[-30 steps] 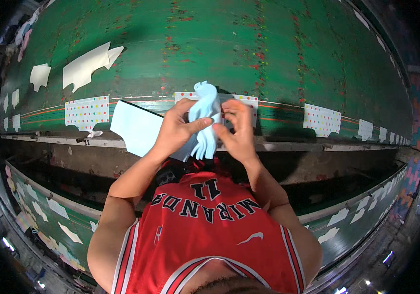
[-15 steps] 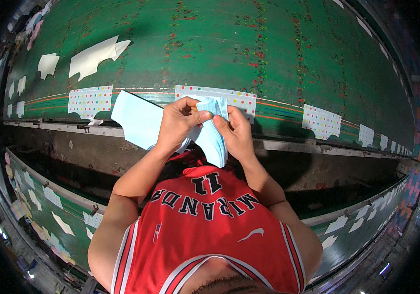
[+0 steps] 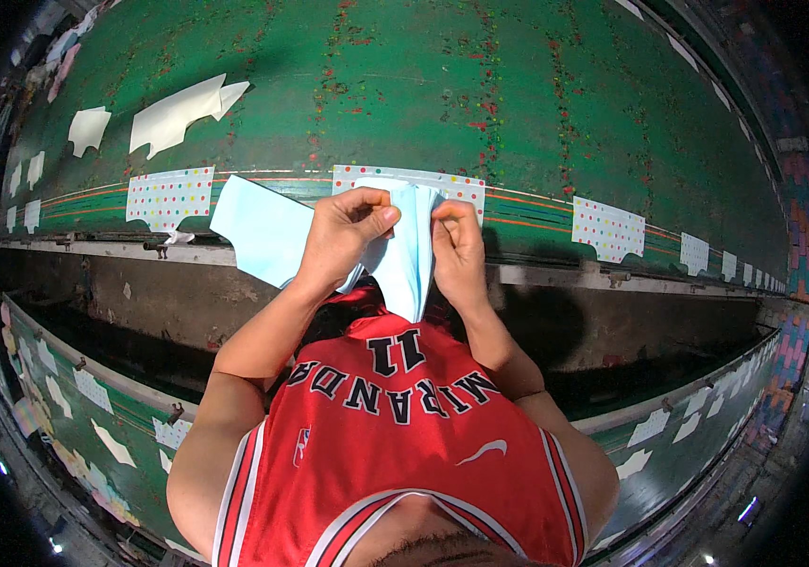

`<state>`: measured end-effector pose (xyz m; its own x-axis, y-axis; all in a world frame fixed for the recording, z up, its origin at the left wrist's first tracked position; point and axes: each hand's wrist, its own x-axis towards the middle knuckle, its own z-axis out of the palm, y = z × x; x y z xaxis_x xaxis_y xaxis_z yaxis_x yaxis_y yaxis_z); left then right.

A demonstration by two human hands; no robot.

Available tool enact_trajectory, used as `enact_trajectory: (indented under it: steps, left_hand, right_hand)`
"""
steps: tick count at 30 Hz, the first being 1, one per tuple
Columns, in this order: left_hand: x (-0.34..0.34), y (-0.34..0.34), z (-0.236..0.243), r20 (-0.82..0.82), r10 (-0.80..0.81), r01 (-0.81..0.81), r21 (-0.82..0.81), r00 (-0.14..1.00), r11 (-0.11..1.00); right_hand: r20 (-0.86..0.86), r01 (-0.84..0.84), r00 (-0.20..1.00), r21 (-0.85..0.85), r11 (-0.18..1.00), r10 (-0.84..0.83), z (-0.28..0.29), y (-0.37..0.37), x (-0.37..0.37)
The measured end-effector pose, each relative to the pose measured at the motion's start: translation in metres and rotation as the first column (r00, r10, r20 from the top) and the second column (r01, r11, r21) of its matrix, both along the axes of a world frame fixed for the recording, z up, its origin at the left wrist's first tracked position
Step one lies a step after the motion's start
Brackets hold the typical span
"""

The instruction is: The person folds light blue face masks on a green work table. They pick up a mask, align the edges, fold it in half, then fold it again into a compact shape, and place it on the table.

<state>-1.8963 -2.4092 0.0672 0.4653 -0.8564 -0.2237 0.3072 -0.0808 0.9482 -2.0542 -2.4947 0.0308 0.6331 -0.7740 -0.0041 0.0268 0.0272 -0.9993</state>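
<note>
Where a dim aisle [image 3: 173, 293] borders the green table [image 3: 414, 104] (red-flecked), both hands [image 3: 340, 234] [image 3: 459, 253] pinch blue cloth [image 3: 402, 265].

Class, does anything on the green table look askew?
Yes: at upper left, the large cream piece lies slanted, seemingly overlapping a smaller one, whereas the dotted pieces line the near edge of the green table.

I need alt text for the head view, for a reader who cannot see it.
A bare left hand and right hand hold folded light-blue material over the near edge of a green table, where white polka-dotted pieces lie in a row.
</note>
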Motion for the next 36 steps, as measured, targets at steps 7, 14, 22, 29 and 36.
enact_trajectory:
  steps: [7,14,22,29,36]
  left_hand:
    - [-0.010,0.000,0.008,0.021,-0.009,0.010,-0.044,1.000,0.999]
    - [-0.017,-0.006,0.010,-0.015,-0.018,0.017,-0.094,1.000,0.995]
    - [-0.025,-0.017,0.009,-0.036,-0.005,0.001,-0.106,0.999,0.994]
    - [-0.027,-0.028,0.012,-0.053,-0.065,0.058,-0.134,0.996,0.989]
    - [0.002,-0.065,0.017,0.141,-0.116,0.159,-0.355,0.983,0.921]
  right_hand:
    - [0.220,-0.145,0.970,0.205,0.968,0.099,0.004,0.000,-0.008]
    - [0.093,-0.077,0.993,0.100,0.992,0.068,0.013,-0.002,-0.010]
    - [0.076,-0.065,0.996,0.188,0.980,0.052,0.004,-0.012,-0.020]
    - [0.161,-0.001,0.986,0.284,0.959,-0.047,-0.009,-0.022,-0.025]
    - [0.214,0.183,0.937,0.376,0.908,-0.277,-0.015,-0.047,-0.050]
